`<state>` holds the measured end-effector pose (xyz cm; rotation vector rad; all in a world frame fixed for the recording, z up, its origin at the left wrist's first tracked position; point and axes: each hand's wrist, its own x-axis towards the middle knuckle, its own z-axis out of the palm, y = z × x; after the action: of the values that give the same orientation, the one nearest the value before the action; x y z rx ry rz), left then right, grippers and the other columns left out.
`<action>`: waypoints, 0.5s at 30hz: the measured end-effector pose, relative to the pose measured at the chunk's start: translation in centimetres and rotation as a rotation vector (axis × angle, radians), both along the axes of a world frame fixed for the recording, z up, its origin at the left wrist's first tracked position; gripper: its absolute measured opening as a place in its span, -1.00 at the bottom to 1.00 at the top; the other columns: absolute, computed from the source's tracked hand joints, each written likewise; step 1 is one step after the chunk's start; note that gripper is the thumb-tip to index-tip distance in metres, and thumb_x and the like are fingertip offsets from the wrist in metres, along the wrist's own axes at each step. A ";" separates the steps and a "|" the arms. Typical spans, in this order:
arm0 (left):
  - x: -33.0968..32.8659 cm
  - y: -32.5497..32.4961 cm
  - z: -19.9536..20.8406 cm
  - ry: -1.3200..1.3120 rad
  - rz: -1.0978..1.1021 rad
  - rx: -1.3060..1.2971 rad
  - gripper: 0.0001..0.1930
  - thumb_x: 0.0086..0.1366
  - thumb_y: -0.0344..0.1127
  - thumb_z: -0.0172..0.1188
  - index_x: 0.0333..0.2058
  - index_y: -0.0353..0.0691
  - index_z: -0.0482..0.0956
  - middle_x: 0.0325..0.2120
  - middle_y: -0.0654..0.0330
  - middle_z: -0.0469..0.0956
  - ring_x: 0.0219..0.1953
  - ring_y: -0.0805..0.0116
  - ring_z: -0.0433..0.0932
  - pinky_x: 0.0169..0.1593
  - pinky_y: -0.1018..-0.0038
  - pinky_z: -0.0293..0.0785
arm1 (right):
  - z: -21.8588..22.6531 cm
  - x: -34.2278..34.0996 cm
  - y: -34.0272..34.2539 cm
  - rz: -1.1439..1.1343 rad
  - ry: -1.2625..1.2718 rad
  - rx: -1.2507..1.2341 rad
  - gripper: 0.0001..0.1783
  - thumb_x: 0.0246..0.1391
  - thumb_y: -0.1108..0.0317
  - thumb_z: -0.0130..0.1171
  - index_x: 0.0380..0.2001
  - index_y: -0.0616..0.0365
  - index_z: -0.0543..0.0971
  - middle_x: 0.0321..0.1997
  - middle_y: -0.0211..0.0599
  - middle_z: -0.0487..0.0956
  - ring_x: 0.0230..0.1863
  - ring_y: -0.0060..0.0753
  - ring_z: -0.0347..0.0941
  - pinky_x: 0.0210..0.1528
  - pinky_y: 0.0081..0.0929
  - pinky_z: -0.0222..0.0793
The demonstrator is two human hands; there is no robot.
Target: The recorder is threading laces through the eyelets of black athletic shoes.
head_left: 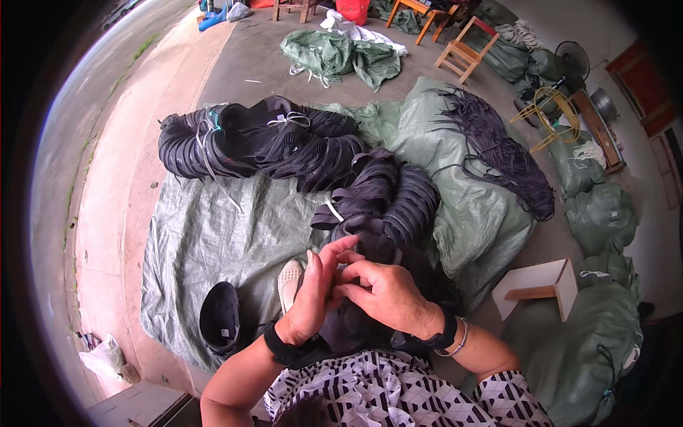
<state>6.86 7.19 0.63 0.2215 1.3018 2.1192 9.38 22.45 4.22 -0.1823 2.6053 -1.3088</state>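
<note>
In front of my lap my two hands meet. My left hand [313,295] has its thumb up and its forefinger stretched out; its lower fingers are hidden. Curled fingers of my right hand [391,292] press together at the left palm, and whatever they hold is hidden or too small to name. Just under both hands lies dark fabric [348,324] on my lap. Beyond them are nested stacks of dark shoe uppers [413,203], and a longer row of stacked uppers [206,146], partly tied with white cord [290,119]. A single dark upper [219,317] stands at the left.
A pale green woven sheet [199,238] covers the floor. Dark strips [498,149] lie heaped at right on another sheet. Stuffed green sacks [601,217], a small white-topped stool [537,288] and a yellow wire frame [558,114] line the right. Farther back stands a wooden chair [466,50].
</note>
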 end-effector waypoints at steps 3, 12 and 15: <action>0.7 0.4 -1.0 0.075 0.017 -0.058 -0.08 0.24 0.50 -0.48 0.27 -0.20 0.07 -0.04 0.23 0.36 -0.17 0.51 0.41 -0.23 0.70 0.26 | -2.0 0.7 -0.7 -0.045 0.052 -0.083 -0.86 0.02 0.46 0.23 -0.31 0.21 0.55 -0.43 -0.22 0.60 -0.39 -0.45 0.58 -0.35 -0.50 0.44; 3.7 -1.2 -2.4 0.416 0.012 -0.396 -0.80 0.31 -0.44 0.12 -0.12 -0.36 0.49 -0.28 0.08 0.54 -0.28 0.41 0.55 -0.17 0.51 0.46 | -1.8 0.9 2.3 -0.074 -0.142 -0.424 -0.93 0.12 0.48 0.19 -0.36 0.27 0.56 -0.47 -0.51 0.57 -0.40 -0.81 0.43 -0.37 -0.76 0.34; 3.3 -1.5 -2.0 0.485 -0.043 -0.482 -0.88 0.30 -0.46 0.12 -0.22 -0.32 0.57 -0.37 0.12 0.56 -0.37 0.41 0.57 -0.24 0.54 0.48 | -2.2 1.1 3.0 -0.023 -0.223 -0.480 -0.91 0.13 0.46 0.18 -0.32 0.27 0.55 -0.46 -0.54 0.57 -0.42 -0.84 0.42 -0.41 -0.78 0.31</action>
<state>10.18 5.67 -1.39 0.5712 2.0209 1.7022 10.43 25.45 2.04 -0.0758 2.0820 -1.8272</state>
